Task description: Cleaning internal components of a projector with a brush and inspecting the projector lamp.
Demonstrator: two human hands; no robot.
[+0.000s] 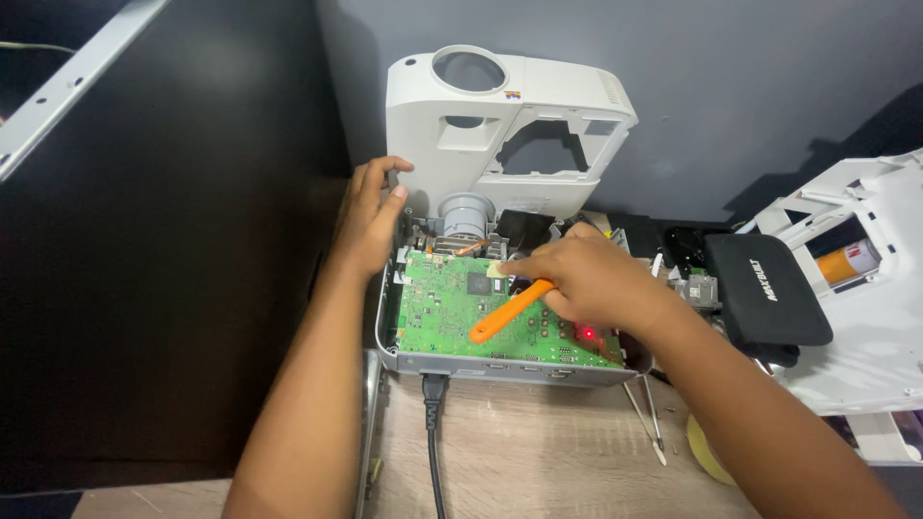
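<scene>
An opened projector [500, 367] lies on the wooden table with its green circuit board [442, 308] exposed and a small red light lit near the right end. My right hand [586, 279] holds an orange-handled brush [508, 309], its pale bristles on the board near the dark chip. My left hand [370, 216] rests on the projector's back left corner, fingers touching the white top cover [510, 125] that leans upright against the wall. A grey lens barrel [465, 213] shows behind the board.
A black power cable [433, 423] plugs into the projector's front. A black pouch [764, 288], small parts, another white casing [865, 317] with an orange cylinder lie at right. Metal tweezers [646, 423] and a tape roll [702, 447] lie near my right forearm. A dark panel stands left.
</scene>
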